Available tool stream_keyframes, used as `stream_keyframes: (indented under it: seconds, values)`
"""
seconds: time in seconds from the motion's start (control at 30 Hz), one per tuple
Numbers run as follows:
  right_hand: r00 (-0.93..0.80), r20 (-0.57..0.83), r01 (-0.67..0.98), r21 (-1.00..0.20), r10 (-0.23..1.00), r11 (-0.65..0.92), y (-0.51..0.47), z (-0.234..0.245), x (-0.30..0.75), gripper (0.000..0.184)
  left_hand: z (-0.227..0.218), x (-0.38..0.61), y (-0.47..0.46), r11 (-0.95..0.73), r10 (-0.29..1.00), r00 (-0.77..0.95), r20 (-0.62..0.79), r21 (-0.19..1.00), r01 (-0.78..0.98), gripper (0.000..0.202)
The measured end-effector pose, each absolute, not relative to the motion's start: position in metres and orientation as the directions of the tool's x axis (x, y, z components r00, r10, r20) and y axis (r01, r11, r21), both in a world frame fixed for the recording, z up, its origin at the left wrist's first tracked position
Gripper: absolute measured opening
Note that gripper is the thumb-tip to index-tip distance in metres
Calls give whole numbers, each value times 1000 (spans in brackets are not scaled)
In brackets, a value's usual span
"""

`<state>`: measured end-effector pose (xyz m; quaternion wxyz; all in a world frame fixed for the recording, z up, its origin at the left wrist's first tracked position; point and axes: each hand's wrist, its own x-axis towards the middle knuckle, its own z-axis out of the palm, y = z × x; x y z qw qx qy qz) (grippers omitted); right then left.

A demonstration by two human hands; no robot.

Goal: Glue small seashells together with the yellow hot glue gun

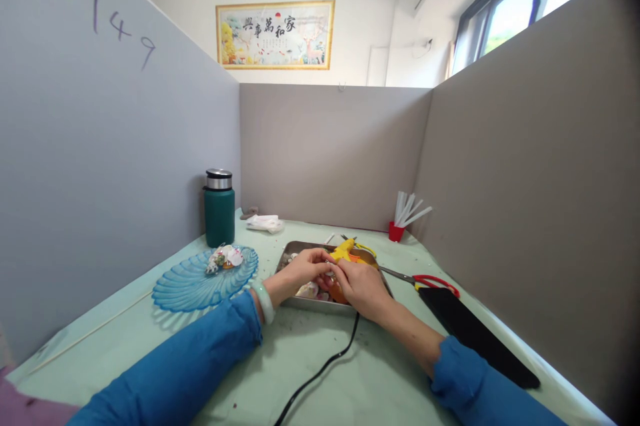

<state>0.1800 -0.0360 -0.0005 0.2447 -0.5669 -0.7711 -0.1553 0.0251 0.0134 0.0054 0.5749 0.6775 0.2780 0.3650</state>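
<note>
Pale green table (380,373) walled by grey partitions. My left hand (300,273) and right hand (363,289) meet, fingertips pinching a small piece (329,268), too tiny to identify, over a metal tray (310,304), likely to catch scraps. Just beyond, a yellow glue gun (345,251); scissors (425,279) lie to the right.

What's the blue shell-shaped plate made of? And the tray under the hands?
The blue plate looks like see-through tinted glass or plastic: its ribs are glossy and let light through. The tray looks like metal, maybe steel: grey with a dull shine.
</note>
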Motion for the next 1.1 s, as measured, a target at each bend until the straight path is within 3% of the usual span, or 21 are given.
stream_keyframes:
  seconds: [1.1]
  values:
    - [-253,551,945,-33,795,324,-34,-3,181,41,5,25,14,-157,804,575,153,987,-44,23]
